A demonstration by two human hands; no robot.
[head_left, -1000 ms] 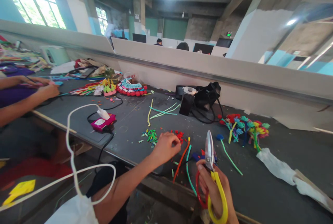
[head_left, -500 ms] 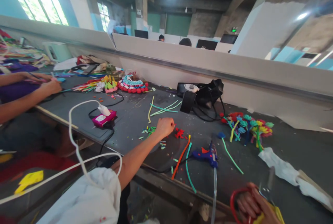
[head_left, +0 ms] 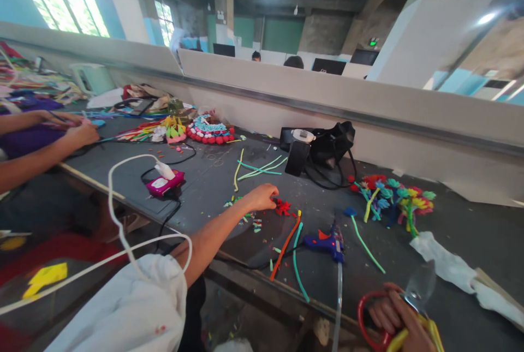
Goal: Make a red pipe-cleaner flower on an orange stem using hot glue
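Observation:
My left hand (head_left: 262, 197) reaches across the dark table (head_left: 213, 177), fingers pinched together beside a small pile of red pipe-cleaner bits (head_left: 282, 207). Whether anything sits between the fingertips I cannot make out. Green and mixed bits (head_left: 235, 203) lie just behind the wrist. My right hand (head_left: 399, 322) is low at the bottom right, wrapped round the red and yellow handles of scissors (head_left: 409, 303) whose blades point up. A blue glue gun (head_left: 325, 241) lies between the two hands, next to orange and teal pipe cleaners (head_left: 289, 245).
Pipe-cleaner flowers (head_left: 393, 196) and a white cloth (head_left: 446, 267) lie to the right. A black bag (head_left: 323, 150) stands at the back. A pink device (head_left: 166, 184) with a white cable is on the left. Another person's arms (head_left: 49, 144) work at far left.
My right hand dropped with the scissors from the middle to the bottom right, uncovering the glue gun. My left hand slid away from me toward the red bits and its fist loosened into a pinch.

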